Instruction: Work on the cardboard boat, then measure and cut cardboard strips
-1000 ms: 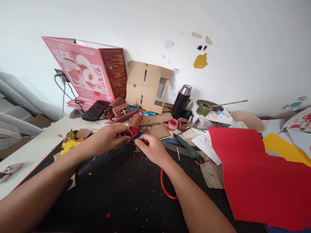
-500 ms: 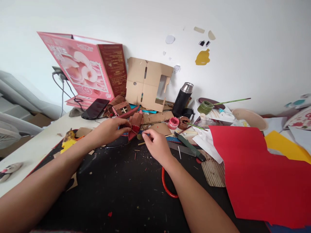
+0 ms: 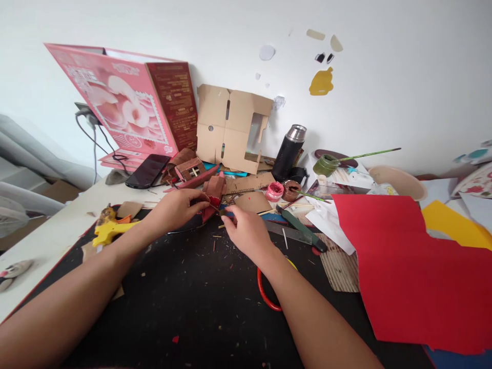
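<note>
Left hand (image 3: 180, 207): fingertips pinching one thin reddish-brown stick (image 3: 213, 207), held above the far part of the black mat (image 3: 184, 292). Right hand (image 3: 249, 230): thumb and fingers curled at the stick's right end, by a small olive-green piece (image 3: 222, 212); from where I stand, I cannot tell whether they grip it.

Just behind: one small brown-and-red model (image 3: 214, 188). Step in hand, as I judge it: fine placing or adjusting of the stick. Next move probably calls for steady fingertips and light pressure.

Farther out: one green-handled flat steel blade (image 3: 302, 229), right; one yellow plastic glue gun (image 3: 109, 229), mat's left edge; one large red sheet (image 3: 415, 277), overlying its right edge.
</note>
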`<action>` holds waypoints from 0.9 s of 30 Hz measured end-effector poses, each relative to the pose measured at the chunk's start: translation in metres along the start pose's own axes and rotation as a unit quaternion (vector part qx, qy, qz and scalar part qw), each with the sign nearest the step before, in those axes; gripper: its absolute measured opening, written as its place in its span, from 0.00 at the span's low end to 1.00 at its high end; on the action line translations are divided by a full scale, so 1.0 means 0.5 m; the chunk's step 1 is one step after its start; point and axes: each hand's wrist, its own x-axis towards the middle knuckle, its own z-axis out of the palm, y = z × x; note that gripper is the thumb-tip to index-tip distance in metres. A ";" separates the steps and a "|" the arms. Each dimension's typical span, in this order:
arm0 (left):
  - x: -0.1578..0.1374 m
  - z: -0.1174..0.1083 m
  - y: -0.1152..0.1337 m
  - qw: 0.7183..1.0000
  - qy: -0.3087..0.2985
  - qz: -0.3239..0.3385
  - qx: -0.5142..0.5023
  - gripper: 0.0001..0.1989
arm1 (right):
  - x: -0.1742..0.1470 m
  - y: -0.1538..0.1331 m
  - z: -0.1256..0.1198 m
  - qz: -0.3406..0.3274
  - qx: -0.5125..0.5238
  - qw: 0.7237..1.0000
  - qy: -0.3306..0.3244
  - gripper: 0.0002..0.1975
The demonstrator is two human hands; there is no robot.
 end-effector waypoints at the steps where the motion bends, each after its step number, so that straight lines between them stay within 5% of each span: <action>1: -0.001 0.002 0.001 1.000 0.002 -0.001 -0.005 0.20 | 0.000 0.000 0.000 0.001 -0.005 1.000 -0.002 0.17; 27: -0.007 0.028 -0.014 0.999 0.019 0.013 -0.043 0.18 | 0.002 -0.012 0.004 0.017 -0.065 0.998 -0.013 0.20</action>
